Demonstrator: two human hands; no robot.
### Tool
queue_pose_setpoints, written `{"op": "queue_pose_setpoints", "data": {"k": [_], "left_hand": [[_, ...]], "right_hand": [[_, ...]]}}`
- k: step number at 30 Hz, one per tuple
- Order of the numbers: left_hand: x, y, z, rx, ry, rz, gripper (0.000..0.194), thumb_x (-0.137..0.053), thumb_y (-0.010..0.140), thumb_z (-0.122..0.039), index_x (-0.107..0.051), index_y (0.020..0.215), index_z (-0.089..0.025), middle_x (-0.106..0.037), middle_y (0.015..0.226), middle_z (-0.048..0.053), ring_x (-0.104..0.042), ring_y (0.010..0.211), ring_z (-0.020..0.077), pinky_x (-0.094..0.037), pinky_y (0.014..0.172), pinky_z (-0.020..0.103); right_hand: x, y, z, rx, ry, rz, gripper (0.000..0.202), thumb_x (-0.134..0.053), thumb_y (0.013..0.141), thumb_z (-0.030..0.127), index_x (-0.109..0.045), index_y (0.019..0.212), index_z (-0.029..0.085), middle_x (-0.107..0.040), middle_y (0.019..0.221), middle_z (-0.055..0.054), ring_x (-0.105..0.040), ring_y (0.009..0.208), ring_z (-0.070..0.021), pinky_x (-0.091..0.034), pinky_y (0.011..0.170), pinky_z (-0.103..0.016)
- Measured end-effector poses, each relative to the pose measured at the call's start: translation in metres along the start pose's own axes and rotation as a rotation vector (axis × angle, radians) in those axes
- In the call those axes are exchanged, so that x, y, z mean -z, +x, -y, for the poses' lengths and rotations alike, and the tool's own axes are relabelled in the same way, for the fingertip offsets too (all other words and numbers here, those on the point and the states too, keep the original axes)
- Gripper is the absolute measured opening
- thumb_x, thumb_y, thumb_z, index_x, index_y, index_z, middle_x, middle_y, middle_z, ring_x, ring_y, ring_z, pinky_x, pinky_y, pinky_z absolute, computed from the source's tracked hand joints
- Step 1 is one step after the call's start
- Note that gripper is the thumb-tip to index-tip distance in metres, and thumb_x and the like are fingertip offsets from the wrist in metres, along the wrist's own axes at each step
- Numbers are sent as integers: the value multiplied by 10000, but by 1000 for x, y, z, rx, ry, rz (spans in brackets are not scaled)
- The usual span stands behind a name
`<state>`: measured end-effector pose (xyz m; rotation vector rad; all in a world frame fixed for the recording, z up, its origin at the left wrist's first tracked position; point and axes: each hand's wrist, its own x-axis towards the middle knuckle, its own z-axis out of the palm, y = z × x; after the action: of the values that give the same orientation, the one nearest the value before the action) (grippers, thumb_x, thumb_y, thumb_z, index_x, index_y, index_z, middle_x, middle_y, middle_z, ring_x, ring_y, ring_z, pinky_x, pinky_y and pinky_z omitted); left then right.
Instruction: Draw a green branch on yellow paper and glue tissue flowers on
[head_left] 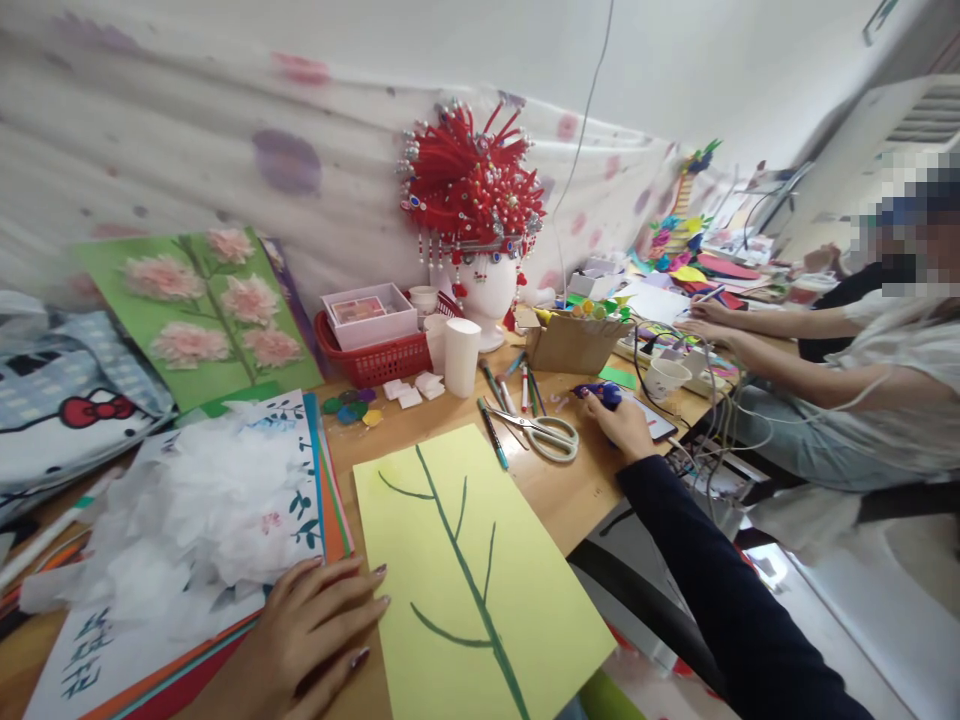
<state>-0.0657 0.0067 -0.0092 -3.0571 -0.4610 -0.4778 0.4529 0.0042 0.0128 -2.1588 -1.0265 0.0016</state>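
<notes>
A yellow sheet [420,520] painted with a dark green stem and branches lies in front of me. My left hand [307,630] rests at its left edge, fingers stretched and spread, holding nothing. Beyond the sheet's far right side, my right hand [624,420] is closed around a dark blue tool [606,395] shaped like a hot glue gun; the hand hides part of it. A flat phone-like device [654,422] lies under that hand. Scissors [551,438] with pale handles and a green marker [493,434] lie between the sheet and the tool.
White tissue petals [202,500] cover a stack of papers at left, before a green flower picture [202,310]. A red basket [382,360], a white cup [461,358], a red headdress [472,190] and a cardboard box [577,345] stand behind. Cables [709,430] hang near a person [862,370] at right.
</notes>
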Motion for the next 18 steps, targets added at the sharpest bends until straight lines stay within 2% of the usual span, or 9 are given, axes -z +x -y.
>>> {"op": "queue_pose_setpoints", "data": {"k": [3, 5, 8, 9, 10, 12, 14, 16, 18], "left_hand": [[1, 1, -1, 17, -24, 3, 486, -587, 972, -285, -517, 1443, -380, -636, 1376, -31, -581, 1239, 232, -446, 1038, 350], [4, 3, -4, 43, -62, 13, 498, -573, 973, -244, -511, 1449, -374, -646, 1363, -22, -584, 1236, 235, -449, 1032, 352], [8, 5, -9, 75, -123, 24, 522, -533, 977, -182, -493, 1464, -367, -641, 1369, -12, -579, 1242, 240, -447, 1036, 368], [9, 6, -10, 82, -132, 30, 534, -523, 978, -167, -483, 1471, -367, -633, 1379, -12, -571, 1250, 242, -442, 1042, 375], [9, 6, -11, 88, -134, 41, 542, -519, 980, -164, -469, 1480, -367, -622, 1392, -13, -559, 1264, 245, -434, 1052, 386], [8, 4, -12, 104, -126, 76, 544, -533, 989, -205, -436, 1500, -365, -596, 1423, -8, -527, 1297, 260, -408, 1078, 419], [6, 2, -12, 119, -120, 112, 538, -556, 997, -272, -419, 1509, -367, -574, 1446, -6, -498, 1324, 276, -381, 1099, 454], [5, 1, -11, 138, -126, 132, 523, -563, 1002, -303, -426, 1501, -380, -565, 1455, -14, -477, 1342, 282, -364, 1110, 475], [5, 1, -12, 152, -141, 131, 510, -553, 1004, -262, -444, 1484, -397, -566, 1452, -27, -472, 1346, 273, -359, 1113, 475]], "right_hand": [[1, -10, -1, 9, -29, 2, 428, -557, 793, 513, -690, 984, 154, -716, 973, -155, -636, 965, -329, -467, 868, -421], [6, -28, -1, -20, -98, -80, 485, -610, 757, 525, -665, 1019, 121, -688, 1002, -199, -601, 1003, -386, -433, 905, -517], [22, -64, 8, -1, -282, -472, 488, -672, 729, 532, -634, 982, 116, -643, 1004, -242, -547, 1029, -444, -382, 906, -611], [26, -75, 16, 57, -274, -572, 442, -656, 764, 512, -628, 974, 125, -632, 1014, -244, -543, 1033, -436, -394, 892, -593], [30, -84, 26, 162, -233, -594, 367, -615, 815, 473, -621, 959, 135, -635, 983, -217, -565, 995, -395, -414, 883, -548], [29, -96, 52, 372, -100, -458, 246, -537, 898, 406, -603, 900, 168, -631, 855, -122, -594, 812, -272, -457, 792, -406], [17, -99, 80, 505, -69, -171, 202, -517, 926, 357, -591, 866, 179, -619, 783, -67, -574, 683, -202, -438, 682, -316], [-2, -94, 103, 556, -206, 97, 137, -536, 913, 282, -589, 841, 178, -620, 748, -49, -579, 677, -191, -398, 643, -291], [-20, -87, 116, 514, -416, 244, 137, -529, 925, 241, -605, 840, 165, -647, 774, -66, -607, 717, -199, -375, 637, -287]]}}
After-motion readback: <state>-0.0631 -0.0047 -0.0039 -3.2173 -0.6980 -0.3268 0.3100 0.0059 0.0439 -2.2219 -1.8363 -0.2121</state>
